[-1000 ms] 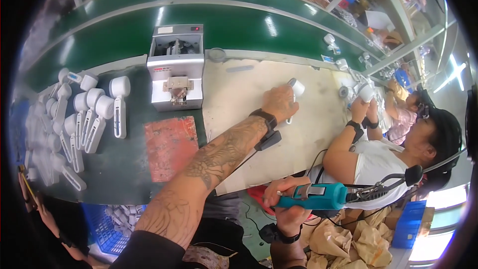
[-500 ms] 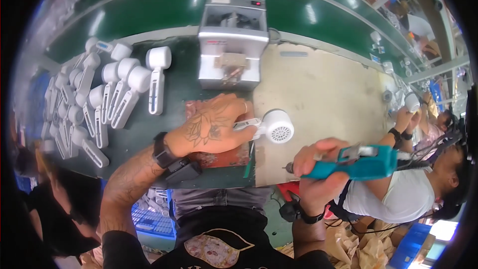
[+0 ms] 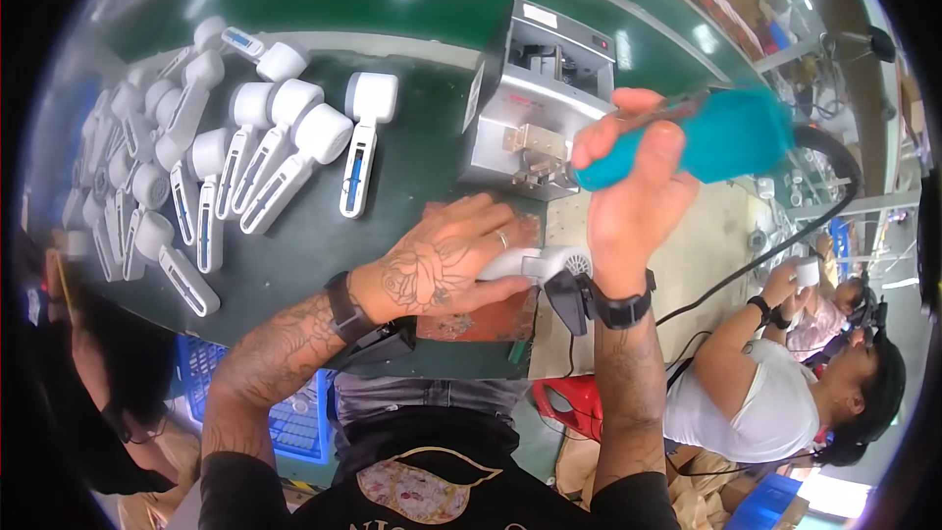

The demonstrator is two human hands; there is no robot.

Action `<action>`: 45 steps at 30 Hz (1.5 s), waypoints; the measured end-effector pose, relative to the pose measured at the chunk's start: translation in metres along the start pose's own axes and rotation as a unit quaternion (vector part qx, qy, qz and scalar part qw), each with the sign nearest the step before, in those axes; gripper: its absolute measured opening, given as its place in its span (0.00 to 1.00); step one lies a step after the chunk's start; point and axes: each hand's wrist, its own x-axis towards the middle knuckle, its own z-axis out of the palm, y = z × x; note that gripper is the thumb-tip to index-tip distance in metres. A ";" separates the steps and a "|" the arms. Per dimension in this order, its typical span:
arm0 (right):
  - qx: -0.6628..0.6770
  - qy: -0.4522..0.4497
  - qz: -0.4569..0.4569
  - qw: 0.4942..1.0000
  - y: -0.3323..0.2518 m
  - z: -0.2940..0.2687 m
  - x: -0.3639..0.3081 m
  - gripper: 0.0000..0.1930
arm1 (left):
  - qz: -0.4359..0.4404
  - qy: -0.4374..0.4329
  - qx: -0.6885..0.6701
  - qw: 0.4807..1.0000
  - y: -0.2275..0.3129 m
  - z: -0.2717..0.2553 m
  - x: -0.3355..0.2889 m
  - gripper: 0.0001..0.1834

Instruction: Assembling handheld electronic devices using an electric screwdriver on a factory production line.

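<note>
My left hand closes around the handle of a white handheld fan, which lies on its side over a worn reddish-brown pad. The fan's round vented head points right, partly behind my right wrist. Raised above it, my right hand grips a teal electric screwdriver with a black cord. Its front end points left, right at the outlet of a silver screw feeder; whether the bit touches there, I cannot tell.
Several white fans lie in rows on the dark green bench at left. A beige sheet covers the right part. The black cord arcs over it. A blue crate stands below the bench; a co-worker in white works at right.
My right hand has swung up and forward with the screwdriver, from the bench's front edge to the feeder outlet. The fan in my left hand has tipped round. The view has shifted.
</note>
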 end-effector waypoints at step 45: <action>0.039 -0.061 0.072 0.995 0.016 -0.037 -0.067 0.19 | -0.004 -0.006 0.035 0.999 0.008 0.003 0.008 0.18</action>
